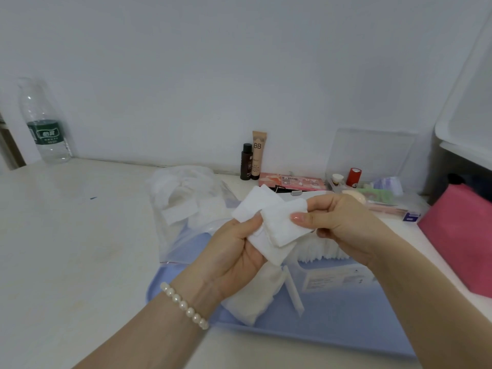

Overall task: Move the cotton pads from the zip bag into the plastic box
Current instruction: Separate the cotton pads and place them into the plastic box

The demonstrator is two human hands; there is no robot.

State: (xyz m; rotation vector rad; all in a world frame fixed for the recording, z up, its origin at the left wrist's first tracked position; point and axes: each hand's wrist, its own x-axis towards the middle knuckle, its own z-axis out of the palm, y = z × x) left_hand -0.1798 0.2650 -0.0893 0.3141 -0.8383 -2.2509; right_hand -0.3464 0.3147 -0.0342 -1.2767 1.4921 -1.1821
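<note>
Both hands hold a small stack of white square cotton pads (271,222) above the blue tray (332,326). My left hand (234,257), with a pearl bracelet on its wrist, grips the pads from below. From the right, my right hand (343,222) pinches the top pad with thumb and fingers. The clear zip bag (186,206) lies behind on the table with more pads inside. Under my right hand stands the clear plastic box (327,272) with several pads upright in it. More loose pads (253,302) lie on the tray below my left hand.
A water bottle (44,123) stands far left by the wall. A dark bottle (246,162) and a BB cream tube (258,153) stand at the back. Cosmetics fill an open clear case (372,187). A pink pouch (463,235) lies right, below white drawers (468,123).
</note>
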